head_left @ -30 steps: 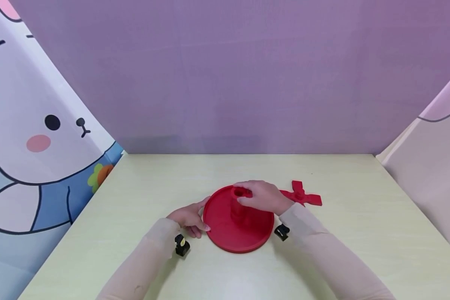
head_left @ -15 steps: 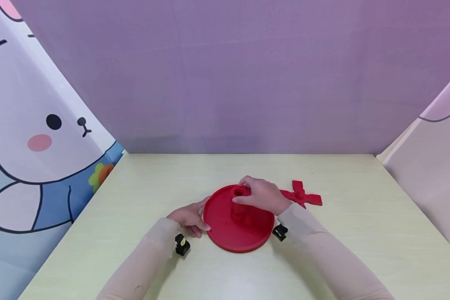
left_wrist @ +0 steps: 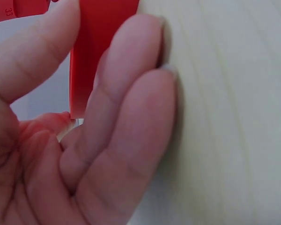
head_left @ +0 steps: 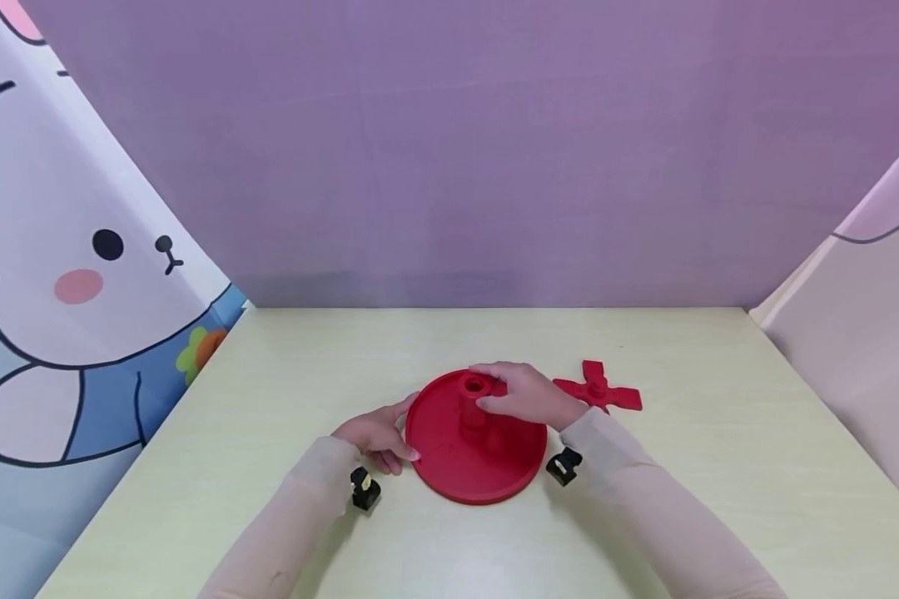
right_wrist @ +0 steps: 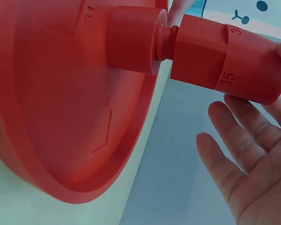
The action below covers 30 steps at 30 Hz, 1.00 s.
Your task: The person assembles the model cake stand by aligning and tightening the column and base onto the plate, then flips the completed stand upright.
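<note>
A round red tray-like base [head_left: 464, 482] with a raised rim lies on the table. From its middle rises a red socket [right_wrist: 131, 40], and a red cylinder piece [right_wrist: 201, 54] with a six-sided lower part and the number 35 joins it through a narrow neck. My right hand [head_left: 528, 396] pinches this cylinder near its top with thumb and fingertips; in the right wrist view the other fingers are spread beside it. My left hand [head_left: 377, 434] grips the base's left rim, thumb in front and index finger behind, while its lower fingers rest on the table.
A red four-bladed propeller-shaped part [head_left: 598, 387] lies on the table [head_left: 719, 466] just behind and right of my right hand. A purple cloth wall [head_left: 487, 166] stands at the back edge, with a printed cartoon cloth [head_left: 120, 333] at the left.
My right hand has turned about the cylinder one way and back, its thumb and fingers shifting on the top. My left hand and the base have stayed in place.
</note>
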Available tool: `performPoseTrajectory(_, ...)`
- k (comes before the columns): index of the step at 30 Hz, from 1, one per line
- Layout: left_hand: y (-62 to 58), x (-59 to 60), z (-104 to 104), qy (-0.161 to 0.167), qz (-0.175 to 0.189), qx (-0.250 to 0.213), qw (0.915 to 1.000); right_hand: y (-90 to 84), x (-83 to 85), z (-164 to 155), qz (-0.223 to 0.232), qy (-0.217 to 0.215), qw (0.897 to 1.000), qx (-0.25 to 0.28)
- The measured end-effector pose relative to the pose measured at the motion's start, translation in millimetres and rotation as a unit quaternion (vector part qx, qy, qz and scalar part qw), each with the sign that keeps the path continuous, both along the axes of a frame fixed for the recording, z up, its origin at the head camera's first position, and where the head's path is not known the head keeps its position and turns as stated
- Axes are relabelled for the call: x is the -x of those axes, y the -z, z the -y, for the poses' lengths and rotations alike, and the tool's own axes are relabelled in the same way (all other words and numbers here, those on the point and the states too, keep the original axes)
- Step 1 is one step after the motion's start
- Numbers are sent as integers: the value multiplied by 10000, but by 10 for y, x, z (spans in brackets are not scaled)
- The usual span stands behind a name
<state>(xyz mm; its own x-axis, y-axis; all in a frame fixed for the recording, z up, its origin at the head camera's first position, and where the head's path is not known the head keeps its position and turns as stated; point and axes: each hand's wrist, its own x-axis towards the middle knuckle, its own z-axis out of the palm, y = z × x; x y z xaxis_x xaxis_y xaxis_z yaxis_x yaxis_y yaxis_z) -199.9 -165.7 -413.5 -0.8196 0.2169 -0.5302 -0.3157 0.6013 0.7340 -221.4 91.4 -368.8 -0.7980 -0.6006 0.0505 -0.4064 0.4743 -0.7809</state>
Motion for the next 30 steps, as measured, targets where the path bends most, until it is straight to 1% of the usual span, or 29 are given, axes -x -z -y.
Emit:
performPoseTrajectory(5,19,-8,-10,69,-63,61,9999,21,-23,28,-158,420,9988,-183)
performPoseTrajectory(8,32,-16,-6,83,-94,110,9999,47,-34,58,-100,715,9970,-261)
performPoseTrajectory(11,35,-19,-5,91,-101,101,9999,72,-36,72,31,899,9958,-197)
performPoseTrajectory(13,28,-18,-6,90,-100,69,9999,89,-34,67,147,918,9956,-86)
performPoseTrajectory(14,23,-18,-6,100,-96,54,9999,100,-29,59,215,862,9960,14)
performPoseTrajectory(19,0,-16,2,103,-98,4,9999,170,-4,1,664,339,9947,709)
performPoseTrajectory(22,-2,-11,4,101,-96,17,9999,215,-8,-21,694,147,9920,1042)
performPoseTrajectory(26,-3,-3,-4,105,-73,10,9999,266,-31,-18,495,247,9912,1205)
performPoseTrajectory(30,-2,7,-13,103,-63,-18,9999,282,-56,21,213,641,9918,1090)
